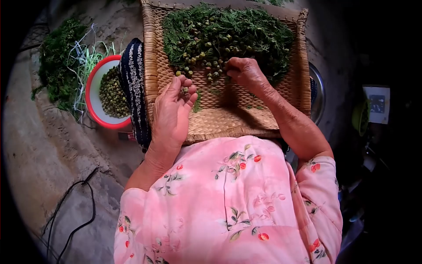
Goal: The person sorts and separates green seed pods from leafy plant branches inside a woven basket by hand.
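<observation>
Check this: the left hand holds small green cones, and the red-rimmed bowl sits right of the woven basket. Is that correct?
One slip: the head view shows the red-rimmed bowl left of the woven basket. The left hand does hold small green cones.

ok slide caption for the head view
Left hand holding cones, right hand by the sprigs in a basket, bowl of cones beside it
</observation>
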{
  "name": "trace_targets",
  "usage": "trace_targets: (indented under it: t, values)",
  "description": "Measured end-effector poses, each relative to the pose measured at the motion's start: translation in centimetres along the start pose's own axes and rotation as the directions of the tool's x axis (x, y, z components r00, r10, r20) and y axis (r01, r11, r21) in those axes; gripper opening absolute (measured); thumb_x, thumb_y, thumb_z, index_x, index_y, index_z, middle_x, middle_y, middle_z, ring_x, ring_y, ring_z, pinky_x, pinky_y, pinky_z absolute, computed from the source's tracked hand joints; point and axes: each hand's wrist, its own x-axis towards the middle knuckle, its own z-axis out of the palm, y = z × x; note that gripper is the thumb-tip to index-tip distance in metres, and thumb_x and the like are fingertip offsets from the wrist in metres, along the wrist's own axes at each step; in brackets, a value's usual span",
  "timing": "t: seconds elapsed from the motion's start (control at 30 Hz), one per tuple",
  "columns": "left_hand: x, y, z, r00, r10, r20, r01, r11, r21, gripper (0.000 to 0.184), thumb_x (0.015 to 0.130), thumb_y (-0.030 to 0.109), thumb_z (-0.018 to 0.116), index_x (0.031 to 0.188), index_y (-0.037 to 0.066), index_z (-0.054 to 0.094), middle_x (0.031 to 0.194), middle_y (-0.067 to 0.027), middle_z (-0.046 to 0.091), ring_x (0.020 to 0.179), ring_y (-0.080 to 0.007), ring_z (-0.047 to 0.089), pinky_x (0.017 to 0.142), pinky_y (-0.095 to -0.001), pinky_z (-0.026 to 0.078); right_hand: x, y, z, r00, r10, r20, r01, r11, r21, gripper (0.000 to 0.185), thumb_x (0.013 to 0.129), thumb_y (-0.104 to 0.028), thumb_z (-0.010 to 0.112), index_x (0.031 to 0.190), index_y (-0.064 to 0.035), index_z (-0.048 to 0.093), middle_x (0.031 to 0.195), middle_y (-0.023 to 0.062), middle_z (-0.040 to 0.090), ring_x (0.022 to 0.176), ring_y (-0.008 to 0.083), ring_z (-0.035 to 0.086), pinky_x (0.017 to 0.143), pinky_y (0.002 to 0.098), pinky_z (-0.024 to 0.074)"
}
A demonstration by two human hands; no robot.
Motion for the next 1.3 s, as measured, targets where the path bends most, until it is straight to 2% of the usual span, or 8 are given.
trace_targets:
  t: [0.2, 0.33, 0.4, 0.83, 1.13, 1.23, 1.27, 1.3]
  values:
    - [0.0, 0.0, 0.0, 0.998, -0.059, -0.015, 0.059, 0.998, -0.022, 0.031, 0.094, 0.027, 0.049, 0.110, 0.000, 0.050, 0.103, -0.0099, 0.054, 0.092, -0.0197, 0.054, 0.085, -0.0322, 0.045, 0.0, -1.8, 2.5, 0.949, -0.315, 0.008, 0.313, 0.940, -0.139, 0.025, 0.071, 0.001, 0.063, 0.096, -0.0033, 0.059, 0.086, 0.0111, 0.054, 0.079, 0.0302, 0.058, 0.066, 0.0352, 0.0484]
    - [0.4, 0.0, 0.0, 0.998, -0.065, -0.012, 0.064, 0.996, -0.056, 0.032, 0.095, 0.028, 0.048, 0.111, 0.001, 0.049, 0.104, -0.0105, 0.054, 0.093, -0.0203, 0.054, 0.086, -0.0331, 0.045, 0.1, -2.9, 3.4, 0.974, -0.217, 0.058, 0.224, 0.953, -0.201, 0.028, 0.071, -0.001, 0.064, 0.099, -0.0034, 0.058, 0.090, 0.0113, 0.053, 0.083, 0.0304, 0.058, 0.068, 0.0362, 0.0488]
    - [0.5, 0.1, 0.2, 0.997, -0.067, -0.026, 0.065, 0.996, -0.058, 0.033, 0.095, 0.028, 0.047, 0.113, 0.000, 0.047, 0.105, -0.0113, 0.053, 0.094, -0.0213, 0.054, 0.086, -0.0334, 0.046, 0.2, -3.1, 3.6, 0.962, -0.271, 0.028, 0.271, 0.943, -0.191, 0.010, 0.075, -0.002, 0.053, 0.085, -0.0023, 0.054, 0.087, 0.0164, 0.049, 0.083, 0.0343, 0.056, 0.068, 0.0406, 0.0466]
    - [0.7, 0.0, 0.5, 0.997, -0.064, -0.041, 0.062, 0.997, -0.034, 0.036, 0.096, 0.032, 0.044, 0.113, 0.001, 0.047, 0.106, -0.0111, 0.053, 0.096, -0.0218, 0.054, 0.086, -0.0342, 0.046, 0.1, -4.0, 3.3, 0.965, -0.244, 0.097, 0.263, 0.906, -0.332, 0.016, 0.075, -0.001, 0.051, 0.090, -0.0023, 0.055, 0.092, 0.0168, 0.053, 0.087, 0.0339, 0.057, 0.073, 0.0400, 0.0493]
    - [1.2, -0.1, 0.1, 0.997, -0.049, -0.058, 0.048, 0.999, -0.015, 0.034, 0.096, 0.031, 0.045, 0.112, 0.001, 0.048, 0.104, -0.0102, 0.054, 0.095, -0.0207, 0.054, 0.086, -0.0331, 0.046, 1.0, -2.7, 3.2, 0.966, -0.244, -0.090, 0.231, 0.963, -0.138, 0.024, 0.069, 0.005, 0.060, 0.091, -0.0010, 0.051, 0.083, 0.0135, 0.053, 0.076, 0.0285, 0.057, 0.065, 0.0351, 0.0476]
    - [1.1, 0.0, 0.1, 0.997, -0.046, -0.054, 0.045, 0.999, -0.017, 0.033, 0.096, 0.030, 0.044, 0.112, 0.001, 0.048, 0.104, -0.0101, 0.054, 0.095, -0.0205, 0.054, 0.086, -0.0337, 0.045, 0.9, -5.4, 0.9, 0.990, -0.067, -0.121, 0.100, 0.951, 0.292, 0.019, 0.079, 0.001, 0.063, 0.097, -0.0016, 0.056, 0.079, 0.0013, 0.058, 0.071, 0.0066, 0.055, 0.061, 0.0225, 0.0481]
    - [1.0, 0.0, 0.3, 0.998, -0.041, -0.044, 0.040, 0.999, -0.023, 0.033, 0.096, 0.030, 0.044, 0.112, 0.001, 0.048, 0.104, -0.0101, 0.054, 0.095, -0.0205, 0.054, 0.086, -0.0343, 0.046, 0.7, -6.2, 0.5, 0.990, -0.069, -0.120, 0.101, 0.952, 0.289, 0.019, 0.079, 0.001, 0.063, 0.097, -0.0016, 0.056, 0.079, 0.0013, 0.058, 0.071, 0.0066, 0.055, 0.061, 0.0225, 0.0481]
    - [0.9, 0.0, 0.4, 0.999, -0.035, -0.034, 0.034, 0.999, -0.028, 0.034, 0.096, 0.030, 0.043, 0.112, 0.001, 0.048, 0.104, -0.0100, 0.054, 0.095, -0.0205, 0.054, 0.087, -0.0350, 0.047, 0.6, -6.9, 0.2, 0.998, -0.055, 0.008, 0.040, 0.817, 0.575, 0.021, 0.081, -0.001, 0.063, 0.101, -0.0009, 0.056, 0.083, 0.0016, 0.060, 0.072, 0.0069, 0.056, 0.062, 0.0224, 0.0492]
